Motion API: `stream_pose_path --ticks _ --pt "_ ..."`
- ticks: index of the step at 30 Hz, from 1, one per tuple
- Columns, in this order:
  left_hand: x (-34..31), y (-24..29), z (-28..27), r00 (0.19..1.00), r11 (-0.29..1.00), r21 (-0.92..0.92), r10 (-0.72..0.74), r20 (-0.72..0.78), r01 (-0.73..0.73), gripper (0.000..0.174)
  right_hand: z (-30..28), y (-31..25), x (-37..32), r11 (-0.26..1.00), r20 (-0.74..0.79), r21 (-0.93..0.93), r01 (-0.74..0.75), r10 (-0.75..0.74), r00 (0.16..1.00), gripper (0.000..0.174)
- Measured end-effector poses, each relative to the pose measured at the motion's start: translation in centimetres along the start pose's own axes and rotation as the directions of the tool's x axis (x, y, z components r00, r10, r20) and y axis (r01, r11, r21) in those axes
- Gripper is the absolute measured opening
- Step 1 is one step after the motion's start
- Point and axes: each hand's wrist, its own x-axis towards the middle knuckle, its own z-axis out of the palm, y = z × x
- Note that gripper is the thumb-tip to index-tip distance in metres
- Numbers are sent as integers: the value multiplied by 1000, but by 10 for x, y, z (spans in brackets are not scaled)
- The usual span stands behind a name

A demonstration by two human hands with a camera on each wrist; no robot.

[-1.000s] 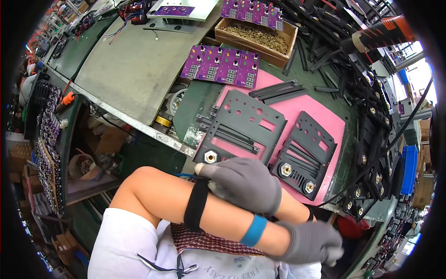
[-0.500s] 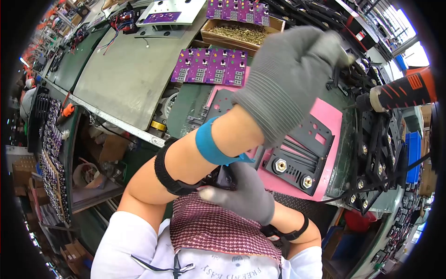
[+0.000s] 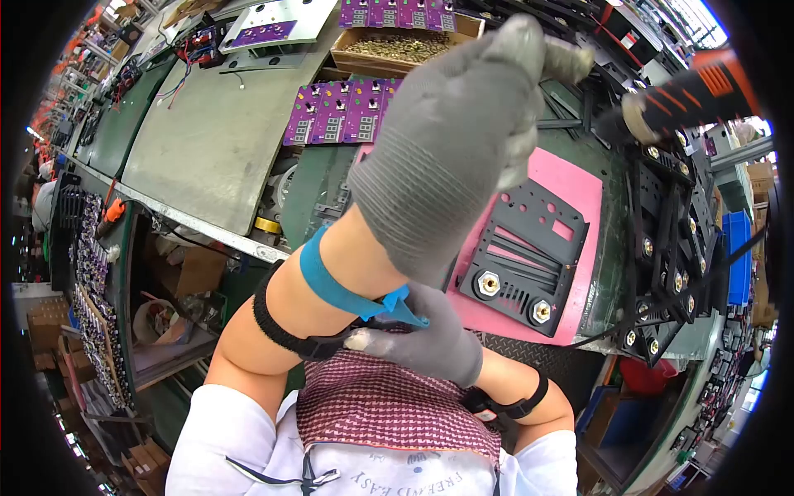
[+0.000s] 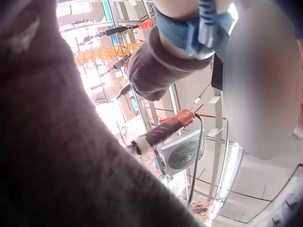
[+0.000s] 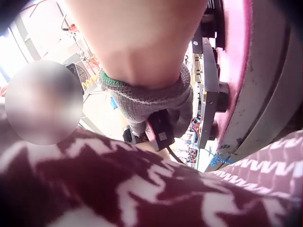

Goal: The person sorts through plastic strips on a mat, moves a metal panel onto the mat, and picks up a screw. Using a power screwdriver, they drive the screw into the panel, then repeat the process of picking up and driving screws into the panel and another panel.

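Observation:
My left hand, in a grey glove, is raised over the bench with its fingers loosely bent and nothing seen in them. Its forearm carries a blue band and a black strap. Under that forearm, my gloved right hand grips a black box-shaped wrist camera with a red edge, clearest in the right wrist view. In the head view the forearm hides most of this grip. A black metal panel with two hex brass fittings lies on a pink mat, beyond my right hand.
An orange and black electric screwdriver hangs at the right, its cable trailing. Purple circuit boards and a wooden box of small brass parts stand at the back. Black frames pile up on the right. My left arm covers part of the bench.
The left hand has swung up from low at the right to above the bench, then slightly left. The right hand has gone from over the left forearm to beneath it. The screwdriver has swayed.

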Motion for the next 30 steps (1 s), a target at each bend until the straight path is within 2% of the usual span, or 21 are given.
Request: stream_pose_path --ticks 2,3,5,6,7,8,9,11,13,15,16,17,18,19,20,22,23,25,26,27,30 --pt "-3 -5 2 998 997 -43 -57 3 57 31 -3 -9 -3 995 93 -24 -95 97 991 73" --pt "-8 -6 3 998 996 -54 -64 11 65 31 -8 -16 -8 995 78 -25 -101 102 992 73" --pt "-32 -3 1 972 945 250 -174 -156 209 34 -28 -36 -31 943 165 -320 85 -33 986 77" --pt "-45 -2 -1 949 880 377 -208 -237 288 36 -47 -62 -47 917 141 -378 126 -78 987 76" --pt "-55 -1 -4 923 794 492 -218 -318 357 38 -69 -76 -63 922 0 -333 199 -211 977 50" --pt "-63 2 -9 881 811 383 -315 -353 443 38 -82 -97 -84 899 -363 -411 153 -315 877 44" --pt "-69 4 -14 828 803 273 -418 -375 529 39 -102 -95 -96 791 -674 -611 23 -535 510 45" --pt "-80 0 -24 792 755 264 -517 -324 600 38 -136 -122 -76 708 -747 -622 335 -664 15 43" --pt "-83 -10 -29 751 699 276 -598 -280 659 36 -159 -138 -65 635 -630 -685 357 -762 148 54" --pt "-84 -28 -38 780 741 263 -537 -321 618 34 -180 -141 -42 384 -363 -922 49 -901 239 59" --pt "-83 -36 -39 780 733 290 -514 -357 615 28 -182 -144 -32 294 -257 -951 100 -925 279 53" --pt "-81 -38 -41 778 732 287 -519 -353 618 28 -180 -150 -20 294 -259 -951 93 -924 281 53" --pt "-79 -39 -42 780 732 273 -564 -272 624 25 -171 -161 -5 495 -333 -729 474 -860 386 66" --pt "-78 -38 -43 778 733 260 -598 -194 628 23 -169 -168 7 608 -338 -324 725 -790 512 83" --pt "-76 -40 -44 755 727 204 -634 -167 656 20 -173 -172 16 606 -331 -317 730 -792 513 83" --pt "-74 -42 -42 739 732 105 -658 -148 673 19 -177 -179 36 514 -1 -215 831 -851 526 64" --pt "-74 -46 -44 727 730 38 -673 -132 683 19 -176 -182 43 508 13 -201 837 -853 521 64" --pt "-72 -48 -48 736 745 -33 -664 -129 667 21 -175 -186 53 433 -159 -644 631 -883 442 54" --pt "-69 -48 -48 716 728 -63 -684 -142 683 23 -177 -190 60 427 -147 -636 643 -885 442 54" --pt "-68 -47 -50 692 707 -95 -706 -154 701 25 -181 -195 66 493 -118 -549 675 -845 521 50" --pt "-67 -50 -58 727 746 -79 -663 -179 661 30 -178 -209 69 689 32 -242 683 -698 715 47"
